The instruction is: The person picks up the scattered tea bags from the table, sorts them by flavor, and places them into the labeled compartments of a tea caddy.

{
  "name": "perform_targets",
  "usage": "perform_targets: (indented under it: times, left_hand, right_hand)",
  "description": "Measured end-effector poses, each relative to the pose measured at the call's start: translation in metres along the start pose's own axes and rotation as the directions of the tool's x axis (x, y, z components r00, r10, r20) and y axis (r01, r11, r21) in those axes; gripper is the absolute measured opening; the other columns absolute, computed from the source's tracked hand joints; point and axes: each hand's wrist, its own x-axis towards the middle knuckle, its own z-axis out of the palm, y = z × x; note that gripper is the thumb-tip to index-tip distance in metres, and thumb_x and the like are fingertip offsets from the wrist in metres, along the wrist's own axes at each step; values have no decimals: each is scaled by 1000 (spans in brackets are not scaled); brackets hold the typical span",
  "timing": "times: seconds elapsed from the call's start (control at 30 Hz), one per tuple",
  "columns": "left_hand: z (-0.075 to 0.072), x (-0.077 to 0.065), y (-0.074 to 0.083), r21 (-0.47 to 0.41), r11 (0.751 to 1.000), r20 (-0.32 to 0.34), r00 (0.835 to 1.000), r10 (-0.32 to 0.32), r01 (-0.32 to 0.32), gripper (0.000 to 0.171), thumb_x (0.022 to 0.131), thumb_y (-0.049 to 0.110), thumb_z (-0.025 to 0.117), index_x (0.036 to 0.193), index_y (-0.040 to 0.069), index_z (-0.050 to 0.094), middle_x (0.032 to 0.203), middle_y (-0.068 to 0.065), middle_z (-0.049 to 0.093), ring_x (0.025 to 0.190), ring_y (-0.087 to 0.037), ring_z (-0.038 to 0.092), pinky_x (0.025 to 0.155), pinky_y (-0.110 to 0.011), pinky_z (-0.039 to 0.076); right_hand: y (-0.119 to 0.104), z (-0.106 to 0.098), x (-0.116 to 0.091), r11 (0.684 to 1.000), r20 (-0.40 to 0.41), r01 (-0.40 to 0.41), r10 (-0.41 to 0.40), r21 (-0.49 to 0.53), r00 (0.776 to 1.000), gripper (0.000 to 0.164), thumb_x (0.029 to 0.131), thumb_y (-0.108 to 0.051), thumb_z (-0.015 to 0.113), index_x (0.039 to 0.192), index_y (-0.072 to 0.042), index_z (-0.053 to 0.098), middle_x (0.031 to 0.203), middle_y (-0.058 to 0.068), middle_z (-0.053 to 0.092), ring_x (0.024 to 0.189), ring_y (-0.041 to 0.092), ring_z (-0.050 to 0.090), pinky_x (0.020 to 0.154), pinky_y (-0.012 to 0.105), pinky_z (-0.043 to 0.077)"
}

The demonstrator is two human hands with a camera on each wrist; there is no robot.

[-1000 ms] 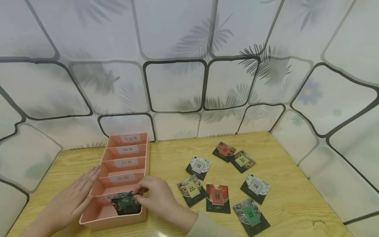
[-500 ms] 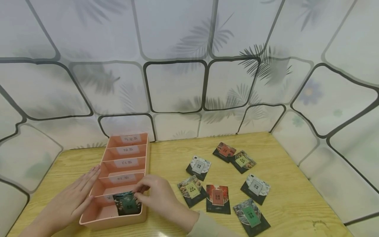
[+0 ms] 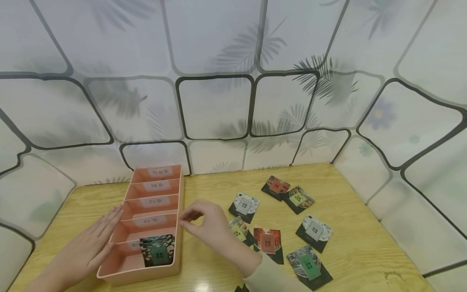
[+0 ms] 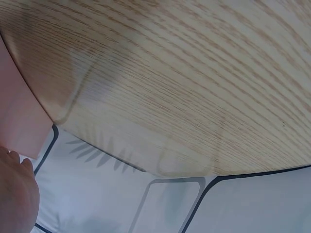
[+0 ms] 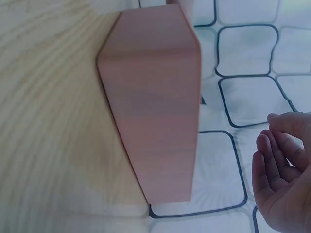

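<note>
A pink divided box (image 3: 176,259) stands at the left of the table, its compartments marked with paper labels. In its nearest compartment a dark tea packet with a green label (image 3: 159,256) leans against the right side. My left hand (image 3: 85,243) lies along the box's left wall, fingers straight; the left wrist view catches only part of that hand (image 4: 17,194). My right hand (image 3: 208,225) is just off the box's right rim with nothing in it. In the right wrist view its fingers (image 5: 272,165) are loosely bent, with the thumb close to them, beside the box's outer wall (image 5: 150,116).
Several tea packets are spread to the right: white-labelled ones (image 3: 243,205), red-labelled ones (image 3: 268,243), yellow-labelled ones (image 3: 299,198) and a green-labelled one (image 3: 309,267). My right forearm partly covers the nearer yellow one. A patterned cloth wall (image 3: 219,109) borders the wooden table (image 3: 350,219).
My right hand has let go of the green-labelled tea packet and moved right, out over the box's rim. The packet stays in the near compartment. My left hand has kept its place.
</note>
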Motion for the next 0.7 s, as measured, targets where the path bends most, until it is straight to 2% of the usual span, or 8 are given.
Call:
perform_targets:
  times: [0.2, 0.43, 0.7]
  left_hand:
    - [0, -1, 0, 7, 1000, 13, 1000, -14, 14, 81, 104, 26, 65, 169, 5, 23, 180, 6, 2, 163, 2, -7, 128, -8, -7]
    - [0, -1, 0, 8, 1000, 17, 1000, -16, 16, 80, 104, 27, 64, 169, 4, 23, 180, 7, 2, 163, 3, -7, 127, -8, -7]
    - [-1, -1, 1, 9, 1000, 7, 1000, -14, 14, 80, 104, 27, 65, 169, 4, 24, 180, 7, 3, 163, 3, -7, 128, -8, -7]
  right_hand:
    - [2, -24, 1, 1000, -47, 3, -3, 3, 999, 10, 92, -5, 82, 102, -8, 80, 100, 7, 79, 88, 18, 75, 84, 23, 61]
    - [9, -49, -1, 998, -95, -62, 63, 18, 993, 12, 94, -10, 81, 106, -11, 80, 105, 5, 79, 93, 21, 75, 85, 25, 60]
    - [23, -75, -7, 992, -138, -98, 108, 78, 984, 17, 94, -9, 80, 111, -8, 79, 109, 11, 79, 95, 20, 76, 86, 24, 61]
